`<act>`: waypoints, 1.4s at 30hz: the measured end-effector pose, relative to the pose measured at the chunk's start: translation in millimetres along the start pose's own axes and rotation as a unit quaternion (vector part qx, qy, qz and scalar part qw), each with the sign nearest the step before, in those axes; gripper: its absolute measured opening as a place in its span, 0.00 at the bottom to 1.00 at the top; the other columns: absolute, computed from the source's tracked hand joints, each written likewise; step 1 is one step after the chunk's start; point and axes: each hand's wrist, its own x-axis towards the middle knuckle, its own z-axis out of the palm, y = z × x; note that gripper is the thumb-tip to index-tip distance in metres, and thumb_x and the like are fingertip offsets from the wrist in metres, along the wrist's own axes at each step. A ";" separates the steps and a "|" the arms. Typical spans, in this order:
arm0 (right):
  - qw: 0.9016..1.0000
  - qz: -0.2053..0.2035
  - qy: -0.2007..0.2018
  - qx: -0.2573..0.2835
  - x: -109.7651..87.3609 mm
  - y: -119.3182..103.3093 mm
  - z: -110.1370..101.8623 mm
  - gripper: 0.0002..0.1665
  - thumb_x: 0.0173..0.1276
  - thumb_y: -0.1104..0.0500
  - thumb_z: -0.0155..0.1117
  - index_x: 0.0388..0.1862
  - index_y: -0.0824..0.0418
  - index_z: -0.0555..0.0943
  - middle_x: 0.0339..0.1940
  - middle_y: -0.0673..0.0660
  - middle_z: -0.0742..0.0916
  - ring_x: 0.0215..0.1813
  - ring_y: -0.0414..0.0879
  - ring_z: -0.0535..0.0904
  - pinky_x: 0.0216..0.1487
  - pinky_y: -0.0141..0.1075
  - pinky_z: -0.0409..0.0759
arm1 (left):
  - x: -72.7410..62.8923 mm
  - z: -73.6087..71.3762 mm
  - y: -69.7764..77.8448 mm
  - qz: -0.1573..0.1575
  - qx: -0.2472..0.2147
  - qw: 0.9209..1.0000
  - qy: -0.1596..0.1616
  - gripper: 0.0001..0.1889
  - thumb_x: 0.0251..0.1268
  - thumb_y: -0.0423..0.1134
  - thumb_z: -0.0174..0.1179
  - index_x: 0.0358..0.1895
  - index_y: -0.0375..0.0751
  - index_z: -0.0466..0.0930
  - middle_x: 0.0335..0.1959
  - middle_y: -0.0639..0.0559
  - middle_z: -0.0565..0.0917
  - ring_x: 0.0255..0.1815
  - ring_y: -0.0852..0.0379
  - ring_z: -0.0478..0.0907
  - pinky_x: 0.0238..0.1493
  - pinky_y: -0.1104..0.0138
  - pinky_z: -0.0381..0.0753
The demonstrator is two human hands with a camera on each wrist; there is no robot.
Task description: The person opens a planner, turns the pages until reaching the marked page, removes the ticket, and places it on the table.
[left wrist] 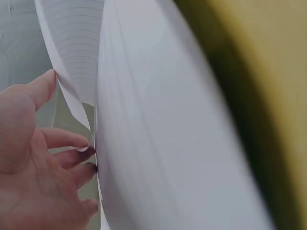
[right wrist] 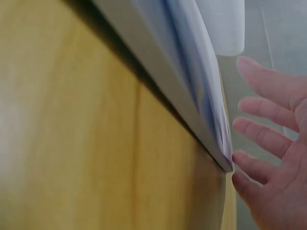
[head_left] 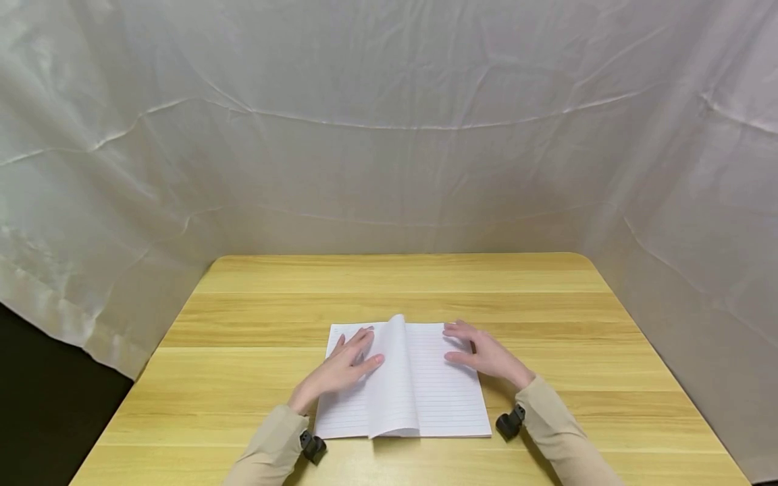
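Note:
An open notebook [head_left: 446, 398] with lined white pages lies on the wooden table. One leaf [head_left: 392, 385] stands curled up near its middle, leaning over the left page. My left hand [head_left: 340, 368] is over the left page, fingers spread. In the left wrist view its thumb [left wrist: 45, 88] touches the edge of the raised leaf, while the other fingertips are right at the page below. On the right side, my right hand [head_left: 486, 351] hovers at the notebook's outer edge with its fingers apart and nothing held. The right wrist view shows its lower fingertips close to the notebook's corner [right wrist: 225, 160].
The light wood table [head_left: 243, 324] extends around the notebook on all sides. Pale hanging cloth [head_left: 413, 175] closes off the back and both sides. A small black wrist camera [head_left: 313, 447] sits at the left cuff, another camera [head_left: 510, 423] at the right cuff.

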 end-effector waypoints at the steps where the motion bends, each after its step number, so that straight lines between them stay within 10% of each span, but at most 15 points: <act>1: 1.000 0.001 0.001 -0.003 0.5 0.9 -0.4 0.34 0.71 0.51 0.66 0.69 0.69 0.74 0.75 0.69 0.72 0.80 0.72 0.55 0.78 0.68 0.54 | -0.4 -0.6 -0.6 -0.005 0.004 1.000 0.002 0.37 0.79 0.54 0.49 0.76 0.27 0.57 0.81 0.35 0.55 0.84 0.38 0.47 0.83 0.39 0.35; 13: 0.999 0.028 -0.001 -0.037 9.3 9.7 -3.3 0.41 0.69 0.51 0.68 0.72 0.73 0.67 0.77 0.74 0.66 0.80 0.74 0.51 0.76 0.70 0.53 | -2.0 0.2 2.1 -0.022 0.024 0.999 0.006 0.46 0.70 0.59 0.58 0.77 0.27 0.53 0.84 0.35 0.36 0.85 0.36 0.29 0.82 0.39 0.29; 33: 0.998 0.037 -0.011 -0.059 22.7 18.4 -10.0 0.40 0.70 0.50 0.68 0.70 0.75 0.69 0.77 0.76 0.65 0.79 0.75 0.53 0.77 0.69 0.55 | 2.3 2.5 7.2 0.072 0.018 0.995 -0.072 0.33 0.74 0.40 0.47 0.80 0.38 0.54 0.84 0.42 0.47 0.85 0.37 0.35 0.80 0.35 0.30; 42: 0.997 0.059 0.019 -0.048 20.9 14.8 -10.6 0.36 0.69 0.53 0.69 0.69 0.71 0.72 0.76 0.74 0.68 0.76 0.74 0.61 0.75 0.68 0.61 | 1.5 2.0 3.1 0.060 0.038 0.994 -0.086 0.39 0.74 0.55 0.55 0.80 0.39 0.55 0.84 0.42 0.47 0.85 0.37 0.37 0.80 0.34 0.30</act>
